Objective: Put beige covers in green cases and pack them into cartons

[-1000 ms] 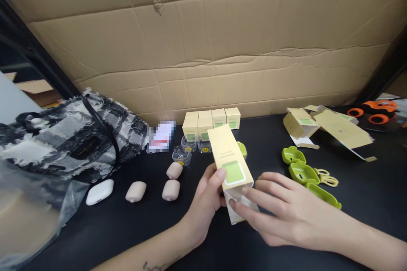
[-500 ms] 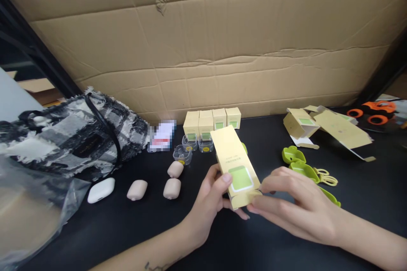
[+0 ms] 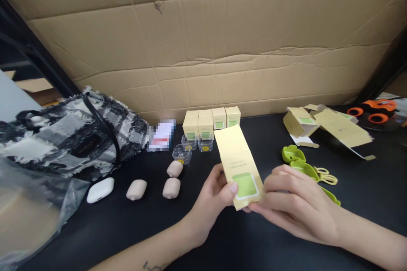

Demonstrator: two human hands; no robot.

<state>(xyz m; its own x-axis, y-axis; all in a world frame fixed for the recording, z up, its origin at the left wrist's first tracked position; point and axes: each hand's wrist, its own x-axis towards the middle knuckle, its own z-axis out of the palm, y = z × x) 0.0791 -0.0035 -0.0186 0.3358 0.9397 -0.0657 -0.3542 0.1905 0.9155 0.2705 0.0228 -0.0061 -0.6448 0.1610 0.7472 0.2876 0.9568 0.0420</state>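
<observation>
A small pale-yellow cardboard box (image 3: pixel 241 161) with a green square printed on its front is held up, tilted, above the black table. My left hand (image 3: pixel 219 190) grips its left side, with the thumb on the printed face. At the lower right corner, my right hand (image 3: pixel 295 203) has its fingers bent and pressed against the box end; some fingertips are hidden behind it. Close to the right hand lie bright green cases (image 3: pixel 293 154) and a pair of cream loops (image 3: pixel 326 176), like scissor handles. Part of another green piece shows behind that hand.
Several similar boxes (image 3: pixel 206 122) stand at the back, with clear plastic cups (image 3: pixel 205 142) before them. Beige rounded cases (image 3: pixel 171 188) and a white earbud case (image 3: pixel 101 190) lie left. A fringed bag (image 3: pixel 92 139), opened cartons (image 3: pixel 341 129) and an orange-wheeled toy (image 3: pixel 377 110) flank these.
The flap at the box's lower end, folded outward earlier, is now tucked in under my right fingers. The box has shifted slightly right, and my left fingers have gone behind it.
</observation>
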